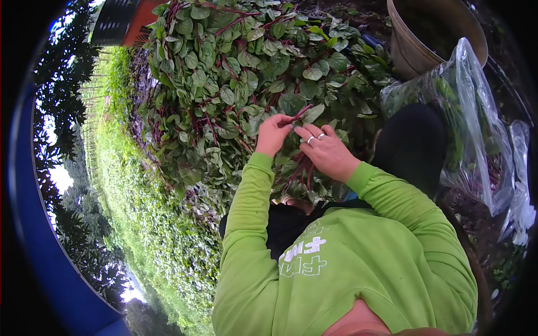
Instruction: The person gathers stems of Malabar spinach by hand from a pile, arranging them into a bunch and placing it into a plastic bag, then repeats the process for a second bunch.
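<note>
Far left: blue curved rim point(33, 224), with trees and a green field point(134, 213) beyond it. Top left: dark slatted crate point(115, 19) with an orange side, touching the far left corner of the heap. Centre: heap of leafy red-stemmed greens point(224, 84), leaves broad and green, stems dark red and tangled.

Left hand point(273, 134), in a lime green sleeve, is at the heap's near edge with fingers curled. Thumb and forefinger pinch a red stem point(298, 113). The stem sticks up and to the right from the fingertips, a leaf at its tip, still among the heap's other leaves.

Right hand point(328, 151) is just beside the left one, palm down, fingers together and stretched, two rings showing. Its fingertips touch the same stem just below the left hand's pinch; can't tell if it grips. More red stems lie under its palm.

Right of the hands: a dark trouser knee point(412, 145). Top right: tan bucket point(431, 33), tilted, at the heap's far right corner. Right: clear plastic bag point(476, 129), partly filled with greens and touching the knee. Far right: a second crumpled plastic bag point(521, 190).
</note>
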The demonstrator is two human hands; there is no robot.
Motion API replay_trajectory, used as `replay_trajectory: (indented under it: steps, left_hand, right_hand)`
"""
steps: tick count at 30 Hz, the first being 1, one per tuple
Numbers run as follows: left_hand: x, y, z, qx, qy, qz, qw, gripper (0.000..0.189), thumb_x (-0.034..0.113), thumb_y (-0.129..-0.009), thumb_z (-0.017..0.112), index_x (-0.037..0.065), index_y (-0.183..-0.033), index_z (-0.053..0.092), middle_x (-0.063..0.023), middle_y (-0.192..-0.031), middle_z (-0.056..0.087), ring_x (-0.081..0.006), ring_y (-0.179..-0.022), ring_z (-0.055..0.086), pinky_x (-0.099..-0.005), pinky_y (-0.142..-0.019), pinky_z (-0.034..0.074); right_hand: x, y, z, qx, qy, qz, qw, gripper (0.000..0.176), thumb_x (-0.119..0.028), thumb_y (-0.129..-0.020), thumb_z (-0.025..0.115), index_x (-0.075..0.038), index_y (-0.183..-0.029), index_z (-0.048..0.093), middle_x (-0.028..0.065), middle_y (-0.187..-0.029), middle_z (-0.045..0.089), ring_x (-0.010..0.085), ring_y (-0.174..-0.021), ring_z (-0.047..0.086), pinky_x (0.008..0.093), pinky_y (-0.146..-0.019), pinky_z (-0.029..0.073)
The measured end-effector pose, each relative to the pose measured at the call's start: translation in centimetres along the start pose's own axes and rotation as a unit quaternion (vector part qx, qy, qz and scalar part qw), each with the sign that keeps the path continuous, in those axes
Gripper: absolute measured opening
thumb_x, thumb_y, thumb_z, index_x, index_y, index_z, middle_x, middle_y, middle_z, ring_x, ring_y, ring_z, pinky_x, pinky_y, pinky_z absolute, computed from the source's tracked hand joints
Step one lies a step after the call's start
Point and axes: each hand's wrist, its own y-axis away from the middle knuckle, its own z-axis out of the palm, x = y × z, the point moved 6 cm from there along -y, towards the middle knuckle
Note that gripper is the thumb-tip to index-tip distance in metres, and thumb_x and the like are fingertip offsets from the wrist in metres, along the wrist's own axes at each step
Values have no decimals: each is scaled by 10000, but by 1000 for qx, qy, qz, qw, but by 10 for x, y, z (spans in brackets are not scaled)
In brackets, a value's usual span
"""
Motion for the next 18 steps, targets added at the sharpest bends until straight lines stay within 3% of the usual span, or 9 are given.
replay_trajectory:
  steps: [3, 7, 9, 12, 13, 14, 17, 18]
  left_hand:
    - [6, 29, 19, -31, 47, -24, 998, 222, -6, -857, 737, 0, -1079, 722, -47, -969, 738, -120, -884, 669, -274, -826, 536]
    - [-3, 58, 33, -37, 190, -76, 978, 210, -49, -825, 707, -6, -1030, 714, -53, -935, 733, -135, -886, 677, -292, -822, 546]
    - [-4, 63, 27, -19, 217, -118, 969, 225, -51, -845, 640, 0, -1052, 711, -38, -960, 727, -122, -905, 674, -293, -821, 548]
    - [-25, 29, -3, 53, 9, -67, 996, 305, -18, -866, 610, 23, -1154, 702, -96, -1089, 726, -190, -1013, 681, -315, -880, 536]
    - [-22, 13, -15, 115, -80, 6, 990, 303, 5, -875, 617, 31, -1164, 704, -121, -1105, 723, -232, -1029, 683, -336, -886, 535]
    - [-18, -4, -25, 174, -169, 79, 967, 301, 27, -884, 624, 40, -1173, 706, -145, -1122, 720, -275, -1046, 685, -357, -891, 534]
    - [-26, -57, -32, 233, -340, 208, 887, 300, 105, -878, 680, 54, -1170, 719, -191, -1154, 706, -357, -1069, 672, -424, -914, 533]
    - [-22, -67, -29, 213, -390, 175, 879, 311, 128, -873, 692, 63, -1175, 721, -187, -1154, 706, -361, -1069, 669, -439, -920, 529]
  right_hand:
    - [5, 3, 1, 16, 22, 1, 1000, 85, -174, -853, 609, -104, -863, 656, 50, -1008, 601, 216, -1051, 580, 420, -920, 429]
    - [8, 11, 22, -113, 1, 20, 993, 110, -172, -861, 608, -107, -904, 686, 42, -1012, 605, 217, -1085, 580, 411, -950, 428]
    - [4, 14, 28, -127, 4, 0, 992, 111, -170, -864, 605, -119, -917, 688, 37, -1000, 606, 218, -1082, 586, 421, -970, 425]
    - [0, 17, 29, -129, -10, -31, 991, 113, -165, -873, 599, -133, -939, 686, 34, -989, 612, 221, -1064, 598, 455, -987, 421]
    - [-2, 17, 28, -127, -20, -43, 991, 114, -163, -876, 598, -137, -947, 684, 34, -987, 615, 221, -1056, 603, 469, -991, 419]
    - [-3, 18, 29, -127, -24, -46, 991, 121, -158, -881, 594, -135, -959, 683, 36, -987, 620, 222, -1061, 603, 483, -996, 415]
    - [-2, 17, 29, -141, -30, -44, 989, 136, -149, -891, 590, -132, -990, 682, 41, -994, 632, 225, -1082, 602, 514, -996, 411]
    - [-2, 16, 29, -154, -33, -38, 987, 138, -149, -892, 592, -130, -996, 681, 42, -999, 635, 226, -1090, 601, 515, -986, 414]
